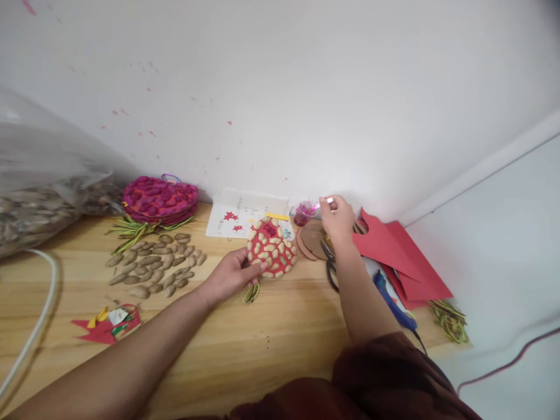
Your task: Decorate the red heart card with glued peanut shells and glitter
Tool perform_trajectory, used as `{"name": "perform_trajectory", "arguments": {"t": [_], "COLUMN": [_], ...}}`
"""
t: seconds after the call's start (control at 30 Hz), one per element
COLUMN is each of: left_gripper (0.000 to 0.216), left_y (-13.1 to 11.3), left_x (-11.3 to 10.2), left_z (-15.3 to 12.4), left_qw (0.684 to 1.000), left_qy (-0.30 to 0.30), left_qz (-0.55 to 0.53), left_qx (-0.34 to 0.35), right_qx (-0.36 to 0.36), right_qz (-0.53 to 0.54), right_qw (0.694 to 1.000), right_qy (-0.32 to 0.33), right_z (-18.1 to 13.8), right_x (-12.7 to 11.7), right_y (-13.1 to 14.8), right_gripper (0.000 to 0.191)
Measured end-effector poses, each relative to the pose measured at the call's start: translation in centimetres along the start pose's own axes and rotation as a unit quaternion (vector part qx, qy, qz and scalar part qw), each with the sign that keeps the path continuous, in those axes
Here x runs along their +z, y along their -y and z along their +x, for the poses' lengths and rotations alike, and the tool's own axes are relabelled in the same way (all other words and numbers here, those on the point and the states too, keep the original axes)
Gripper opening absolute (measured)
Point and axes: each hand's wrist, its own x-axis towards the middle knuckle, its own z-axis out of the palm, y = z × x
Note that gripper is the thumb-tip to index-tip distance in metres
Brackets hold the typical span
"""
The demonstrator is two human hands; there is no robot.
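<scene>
My left hand is closed on the lower left edge of a round red disc covered with peanuts. Pink paint coats a few peanuts near its top, and a green-yellow tassel hangs below. In my right hand is a paintbrush, its handle pinched between the fingers. The bristle end points into a small clear cup of magenta paint; the tip itself is hard to make out. Beside the cup, under my right wrist, lie several brown cardboard discs.
Loose peanuts spread over the left of the wooden table. Pink-painted peanut discs are stacked behind them. A bag of peanuts stands far left. Scissors, a blue glue gun and red paper lie right.
</scene>
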Motion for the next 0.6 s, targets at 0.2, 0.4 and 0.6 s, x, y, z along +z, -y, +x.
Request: {"name": "perform_trajectory", "arguments": {"t": [0.2, 0.4, 0.6], "left_gripper": [0.041, 0.043, 0.043], "left_y": [0.2, 0.3, 0.4], "left_x": [0.0, -0.2, -0.3], "left_z": [0.1, 0.1, 0.2], "left_qw": [1.000, 0.999, 0.998], "left_qy": [0.010, 0.020, 0.025], "left_qz": [0.014, 0.044, 0.054], "left_qx": [0.021, 0.016, 0.013], "right_qx": [0.018, 0.016, 0.003], "right_qz": [-0.063, -0.086, -0.066], "right_qw": [0.995, 0.992, 0.996], "right_qy": [0.073, 0.088, 0.059], "right_z": [0.2, 0.3, 0.2], "right_x": [2.4, 2.9, 2.3], "right_y": [0.2, -0.2, -0.4], "right_gripper": [0.028, 0.029, 0.031]}}
